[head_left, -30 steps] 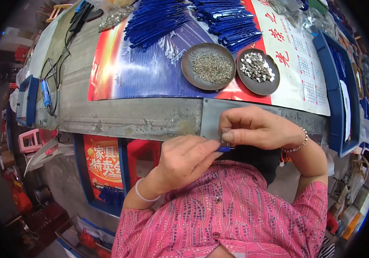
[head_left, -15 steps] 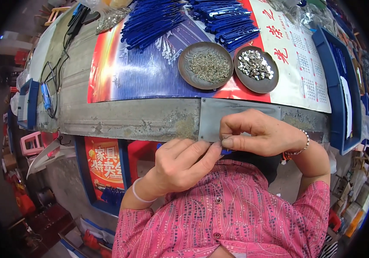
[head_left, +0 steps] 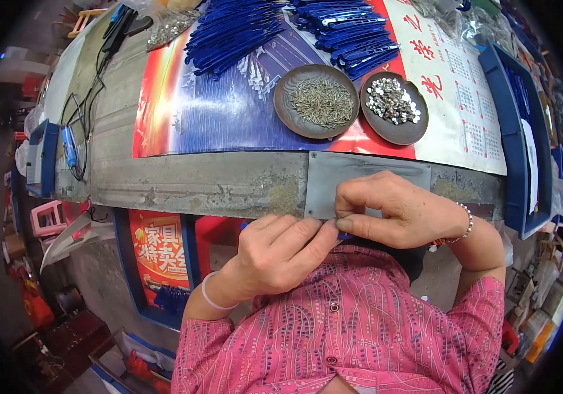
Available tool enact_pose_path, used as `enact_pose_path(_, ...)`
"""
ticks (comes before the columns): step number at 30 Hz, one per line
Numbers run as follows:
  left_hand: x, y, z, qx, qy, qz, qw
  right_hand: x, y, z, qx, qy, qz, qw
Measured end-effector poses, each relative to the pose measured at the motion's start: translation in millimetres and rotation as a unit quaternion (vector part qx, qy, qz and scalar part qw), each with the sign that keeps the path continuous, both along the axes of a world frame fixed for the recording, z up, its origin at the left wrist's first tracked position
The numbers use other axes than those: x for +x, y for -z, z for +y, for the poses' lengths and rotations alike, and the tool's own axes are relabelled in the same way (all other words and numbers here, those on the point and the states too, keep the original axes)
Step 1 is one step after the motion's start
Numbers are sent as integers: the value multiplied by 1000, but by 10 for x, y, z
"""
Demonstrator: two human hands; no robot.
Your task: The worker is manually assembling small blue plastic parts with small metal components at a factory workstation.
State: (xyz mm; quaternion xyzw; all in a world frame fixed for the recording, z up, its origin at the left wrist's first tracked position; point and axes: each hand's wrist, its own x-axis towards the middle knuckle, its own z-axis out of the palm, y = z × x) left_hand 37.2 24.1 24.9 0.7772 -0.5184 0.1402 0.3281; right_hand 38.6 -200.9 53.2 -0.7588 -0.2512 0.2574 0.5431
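Observation:
Both my hands meet at the table's near edge, in front of a grey metal plate (head_left: 334,172). My left hand (head_left: 278,253) is closed round a slim blue clip (head_left: 244,226); only bits of it show past the fingers. With thumb and forefinger pinched together, my right hand (head_left: 393,209) is at the clip's other end, touching the left fingertips. Any small part in that pinch is hidden. Beyond the hands, a brown dish (head_left: 283,111) holds many thin metal pins (head_left: 323,103). A smaller brown dish (head_left: 396,134) beside it contains shiny round metal pieces (head_left: 392,100).
Two piles of blue clips, a left pile (head_left: 232,36) and a right pile (head_left: 354,36), lie on a printed poster (head_left: 196,125). Blue trays stand at the right (head_left: 515,131) and left (head_left: 48,157). A blue-handled tool (head_left: 69,146) with a cable lies left.
The right fingers have shifted slightly at the pinch, and the left hand stays almost still. The whole view has moved by a tiny amount.

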Motion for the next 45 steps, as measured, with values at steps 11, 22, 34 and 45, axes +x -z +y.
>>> enact_pose_path(11, -6, 46, -24, 18, 17, 121, 992, -308, -215, 132, -239, -37, -359, 901)
enact_pose_path(22, -23, 123, -106, -49, -26, 237, 970, -203, 36, -290, -236, 187, -226, 927)
enact_pose_path(34, -59, 157, -220, -143, -27, 418, 897, 13, 317, -626, -396, 247, -300, 832)
enact_pose_path(45, -133, 199, -225, -159, -34, 517, 841, -143, 178, -599, -322, 251, -326, 852)
